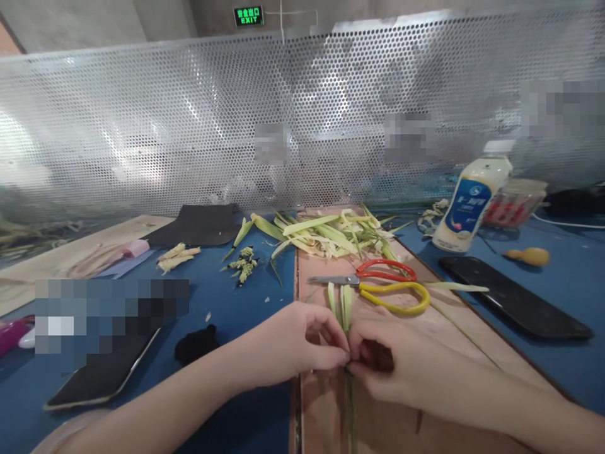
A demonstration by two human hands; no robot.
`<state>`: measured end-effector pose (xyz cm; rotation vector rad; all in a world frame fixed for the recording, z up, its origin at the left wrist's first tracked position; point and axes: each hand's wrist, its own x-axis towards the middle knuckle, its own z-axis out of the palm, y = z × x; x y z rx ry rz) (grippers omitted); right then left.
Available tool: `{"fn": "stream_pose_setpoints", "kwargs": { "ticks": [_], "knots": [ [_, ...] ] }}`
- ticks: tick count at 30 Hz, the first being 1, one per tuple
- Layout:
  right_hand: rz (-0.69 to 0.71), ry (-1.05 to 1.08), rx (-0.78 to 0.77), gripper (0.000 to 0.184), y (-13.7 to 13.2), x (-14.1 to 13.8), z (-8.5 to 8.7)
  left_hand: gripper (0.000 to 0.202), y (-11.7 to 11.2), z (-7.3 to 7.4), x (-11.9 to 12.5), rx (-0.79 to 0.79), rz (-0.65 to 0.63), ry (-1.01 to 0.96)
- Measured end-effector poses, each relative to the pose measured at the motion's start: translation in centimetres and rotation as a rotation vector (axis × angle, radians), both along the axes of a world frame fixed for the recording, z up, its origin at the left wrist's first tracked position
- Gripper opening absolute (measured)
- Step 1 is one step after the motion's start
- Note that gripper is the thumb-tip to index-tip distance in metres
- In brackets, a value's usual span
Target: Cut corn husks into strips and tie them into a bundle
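Note:
My left hand (309, 340) and my right hand (394, 356) meet above the pinkish board, thumbs and fingertips closed in a pinch. Between them is a small bundle of pale green corn husk strips (344, 301), its upper ends sticking up past the fingers and a thin green length hanging below. A small dark spot, perhaps a tie, shows at the fingertips, which hide most of it. Just beyond lie scissors (371, 285) with one red and one yellow handle, blades pointing left. Behind them is a heap of loose husks (331, 233).
Small tied green husk pieces (244, 267) and pale husk pieces (177, 257) lie left on the blue tabletop (255, 416). A tablet-like device (108, 372) and black lump (196, 343) are nearer. On the right are a phone (515, 296), bottle (472, 202) and small gourd (529, 256).

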<state>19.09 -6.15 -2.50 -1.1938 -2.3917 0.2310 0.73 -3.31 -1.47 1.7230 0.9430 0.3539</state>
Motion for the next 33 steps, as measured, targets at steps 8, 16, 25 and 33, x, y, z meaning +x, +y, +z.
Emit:
{"fn": "stream_pose_setpoints", "kwargs": {
  "ticks": [8, 16, 25, 33],
  "knots": [
    [-0.009, 0.029, -0.058, 0.011, 0.3, 0.9, -1.2, 0.013, 0.1, 0.1, -0.1, 0.049, 0.008, 0.015],
    [-0.039, -0.036, -0.042, 0.008, 0.3, 1.5, 0.7, 0.015, 0.1, 0.2, 0.0, 0.059, 0.011, 0.066],
    [0.002, 0.004, -0.166, 0.010, 0.5, 1.4, 2.1, 0.017, -0.4, -0.9, 0.3, 0.000, 0.049, -0.011],
    [0.031, 0.012, -0.149, 0.011, 0.6, 1.6, 1.8, 0.013, -0.5, -1.4, 0.5, -0.005, 0.074, -0.025]
  ]
}}
